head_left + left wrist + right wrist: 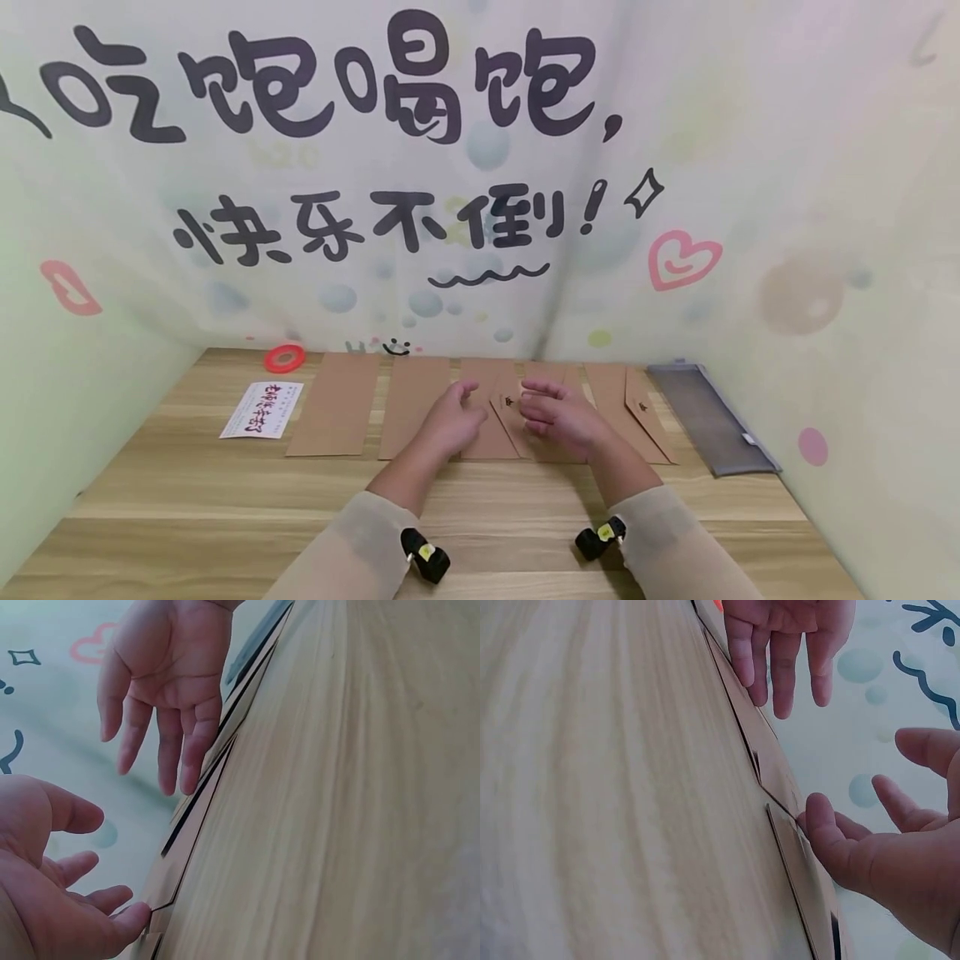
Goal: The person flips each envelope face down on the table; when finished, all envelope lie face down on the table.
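Note:
Several brown kraft-paper envelopes [335, 408] lie side by side in a row toward the back of the table. My left hand [454, 422] is over the middle of the row, its fingers loosely bent and nothing held. Facing it, palm inward, my right hand [564, 418] has its fingers spread and holds nothing. Between the hands shows an envelope's pointed flap [513, 417] with a small dark print. In the left wrist view, the left fingertips [133, 916] overlap the envelopes' near edges. The rightmost envelope [617, 408] also has a slanted flap with a print.
A white card [261, 410] with dark red writing lies left of the row. Behind it, near the wall, is a red ring-shaped roll [285, 358]. A grey zip pouch [712, 425] lies at the right. A printed cloth backdrop [480, 317] rises behind the wooden table [480, 508].

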Action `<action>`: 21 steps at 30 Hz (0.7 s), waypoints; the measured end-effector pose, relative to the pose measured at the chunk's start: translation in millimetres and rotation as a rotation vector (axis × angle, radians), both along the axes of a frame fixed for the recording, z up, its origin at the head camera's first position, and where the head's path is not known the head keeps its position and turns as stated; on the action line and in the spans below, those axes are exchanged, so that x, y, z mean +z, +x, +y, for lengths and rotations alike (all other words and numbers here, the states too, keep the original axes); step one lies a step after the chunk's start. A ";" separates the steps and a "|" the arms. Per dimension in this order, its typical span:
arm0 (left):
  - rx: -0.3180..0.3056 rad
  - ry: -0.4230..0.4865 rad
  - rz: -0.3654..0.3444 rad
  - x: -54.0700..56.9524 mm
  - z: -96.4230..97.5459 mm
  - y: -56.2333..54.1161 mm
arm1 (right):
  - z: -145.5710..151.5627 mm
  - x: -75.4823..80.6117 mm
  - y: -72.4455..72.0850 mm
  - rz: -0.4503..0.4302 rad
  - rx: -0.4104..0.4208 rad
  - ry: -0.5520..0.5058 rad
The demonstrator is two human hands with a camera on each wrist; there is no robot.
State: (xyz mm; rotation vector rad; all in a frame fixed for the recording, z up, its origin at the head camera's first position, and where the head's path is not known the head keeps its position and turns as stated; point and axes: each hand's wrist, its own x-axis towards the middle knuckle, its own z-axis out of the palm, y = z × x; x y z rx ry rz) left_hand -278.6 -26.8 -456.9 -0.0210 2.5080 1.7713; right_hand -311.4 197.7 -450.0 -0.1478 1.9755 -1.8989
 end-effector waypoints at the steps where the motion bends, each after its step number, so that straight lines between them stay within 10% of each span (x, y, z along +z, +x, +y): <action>1: -0.002 0.000 -0.003 0.7 0.6 0.9 | 0.5 0.1 -0.2 -0.009 -0.010 -0.005; 21: -0.051 -0.004 0.014 4.6 4.7 5.0 | 0.9 10.3 -0.4 0.054 -0.064 -0.025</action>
